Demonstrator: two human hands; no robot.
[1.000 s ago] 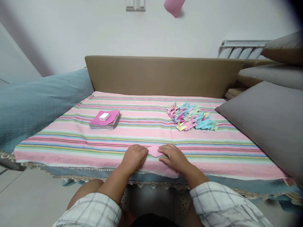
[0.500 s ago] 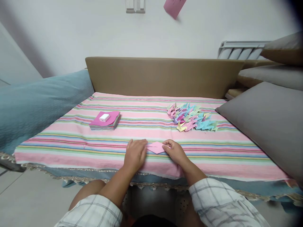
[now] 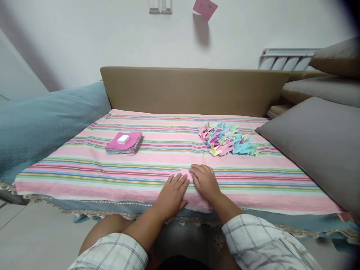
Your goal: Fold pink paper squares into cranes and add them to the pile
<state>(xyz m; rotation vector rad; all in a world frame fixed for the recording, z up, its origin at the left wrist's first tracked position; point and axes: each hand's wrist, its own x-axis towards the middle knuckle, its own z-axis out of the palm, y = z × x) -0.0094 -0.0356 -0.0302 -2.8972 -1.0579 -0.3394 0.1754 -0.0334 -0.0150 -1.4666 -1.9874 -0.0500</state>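
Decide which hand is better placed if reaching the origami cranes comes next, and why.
Probably the right hand: at the right side of the folded pink paper, it is nearer the origami cranes. The left hand lies over the paper's left part, farther away.

From my station I'm looking into a home. At twelve o'clock a striped cloth [image 3: 160, 157] covers a sofa or daybed [image 3: 194, 92], with wall switches [image 3: 160, 6] higher up. I see a padded blue armrest [image 3: 56, 120] at nine, a white radiator [image 3: 289, 62] at two, a grey cushion [image 3: 312, 146] at three and pale floor tiles [image 3: 25, 228] at eight.
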